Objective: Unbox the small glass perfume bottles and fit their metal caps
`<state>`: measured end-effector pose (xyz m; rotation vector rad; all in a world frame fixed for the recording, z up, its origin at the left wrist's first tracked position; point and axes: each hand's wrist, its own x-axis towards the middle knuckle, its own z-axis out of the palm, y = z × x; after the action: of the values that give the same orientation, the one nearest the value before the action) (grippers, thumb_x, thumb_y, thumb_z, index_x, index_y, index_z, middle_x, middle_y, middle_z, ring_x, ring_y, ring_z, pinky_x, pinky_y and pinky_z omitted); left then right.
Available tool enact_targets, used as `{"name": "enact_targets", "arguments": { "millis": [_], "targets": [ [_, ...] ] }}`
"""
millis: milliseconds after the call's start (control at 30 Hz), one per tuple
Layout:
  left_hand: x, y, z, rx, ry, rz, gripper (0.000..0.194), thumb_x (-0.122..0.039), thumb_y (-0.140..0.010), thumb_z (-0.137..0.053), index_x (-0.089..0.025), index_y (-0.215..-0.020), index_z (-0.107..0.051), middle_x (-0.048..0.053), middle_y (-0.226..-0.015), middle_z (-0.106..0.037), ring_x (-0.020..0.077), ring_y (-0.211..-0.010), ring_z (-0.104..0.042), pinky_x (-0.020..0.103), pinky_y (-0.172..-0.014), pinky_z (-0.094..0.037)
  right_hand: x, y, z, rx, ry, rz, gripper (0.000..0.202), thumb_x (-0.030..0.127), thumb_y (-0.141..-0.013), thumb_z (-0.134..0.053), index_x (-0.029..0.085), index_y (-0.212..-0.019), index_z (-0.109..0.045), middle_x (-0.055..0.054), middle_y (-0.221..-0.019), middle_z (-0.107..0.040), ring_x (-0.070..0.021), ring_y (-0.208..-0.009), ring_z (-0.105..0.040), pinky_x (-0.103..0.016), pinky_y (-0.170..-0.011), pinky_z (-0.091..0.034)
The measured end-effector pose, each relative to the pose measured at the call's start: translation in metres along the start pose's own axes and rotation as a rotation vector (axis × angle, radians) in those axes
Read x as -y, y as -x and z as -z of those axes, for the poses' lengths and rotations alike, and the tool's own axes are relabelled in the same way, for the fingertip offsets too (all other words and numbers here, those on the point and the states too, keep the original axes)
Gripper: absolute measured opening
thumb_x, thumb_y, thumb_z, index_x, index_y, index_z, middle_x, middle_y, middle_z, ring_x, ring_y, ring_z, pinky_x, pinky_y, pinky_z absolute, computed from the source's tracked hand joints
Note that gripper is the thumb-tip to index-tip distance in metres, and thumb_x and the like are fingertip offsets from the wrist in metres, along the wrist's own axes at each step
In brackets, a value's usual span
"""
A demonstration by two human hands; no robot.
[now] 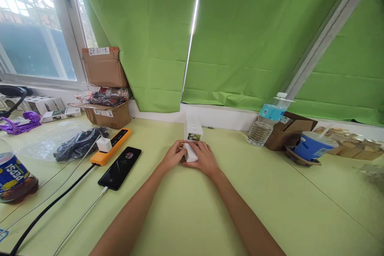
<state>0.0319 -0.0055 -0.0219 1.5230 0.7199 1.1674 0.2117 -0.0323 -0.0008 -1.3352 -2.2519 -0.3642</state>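
Note:
Both of my hands are around a small white box (pixel 191 153) at the middle of the table. My left hand (pixel 173 154) grips its left side, with the thumb along the near edge. My right hand (pixel 205 159) wraps over the right side, fingers pointing away from me. Parts of the box are covered by the fingers. Directly behind it stands a row of similar white boxes (pixel 193 128), the front one carrying a picture of white flowers and green leaves.
To the left lie a black phone (pixel 120 168) on a cable, an orange power strip (pixel 111 147), a bagged black item (pixel 79 144) and a Pepsi bottle (pixel 13 178). Cardboard boxes (pixel 105 70) stand behind. On the right are a water bottle (pixel 264 125) and a blue cup (pixel 313 146).

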Motion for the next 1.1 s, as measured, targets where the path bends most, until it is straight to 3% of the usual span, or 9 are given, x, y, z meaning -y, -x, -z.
{"name": "enact_targets", "arguments": {
  "millis": [400, 700, 1100],
  "targets": [
    [-0.006, 0.001, -0.001, -0.01, 0.047, 0.027, 0.029, -0.019, -0.076, -0.058, -0.02, -0.105, -0.054, 0.004, -0.105, -0.063, 0.0168, -0.1, -0.056, 0.03, -0.088, -0.043, 0.003, -0.001, 0.002, 0.01, -0.015, 0.038, 0.078, 0.068, -0.069, -0.065, 0.027, -0.133, -0.048, -0.011, -0.114, -0.056, -0.0315, -0.107, -0.049, -0.045, -0.091, -0.04],
    [-0.016, 0.0, -0.003, -0.07, 0.094, 0.115, 0.032, -0.013, -0.068, -0.06, -0.018, -0.099, -0.057, 0.005, -0.098, -0.063, 0.0179, -0.094, -0.058, 0.03, -0.083, -0.044, 0.004, 0.0, 0.004, 0.021, -0.039, 0.059, 0.078, 0.067, -0.069, -0.066, 0.027, -0.133, -0.048, -0.011, -0.115, -0.056, -0.0317, -0.108, -0.049, -0.046, -0.092, -0.04],
    [-0.009, -0.005, -0.007, -0.109, 0.148, 0.119, 0.032, -0.013, -0.066, -0.061, -0.018, -0.098, -0.058, 0.004, -0.095, -0.065, 0.0167, -0.09, -0.059, 0.029, -0.079, -0.045, 0.004, -0.001, 0.003, 0.029, -0.021, 0.056, 0.078, 0.067, -0.069, -0.065, 0.026, -0.133, -0.048, -0.011, -0.114, -0.056, -0.0313, -0.108, -0.049, -0.046, -0.092, -0.04]
  ]
}}
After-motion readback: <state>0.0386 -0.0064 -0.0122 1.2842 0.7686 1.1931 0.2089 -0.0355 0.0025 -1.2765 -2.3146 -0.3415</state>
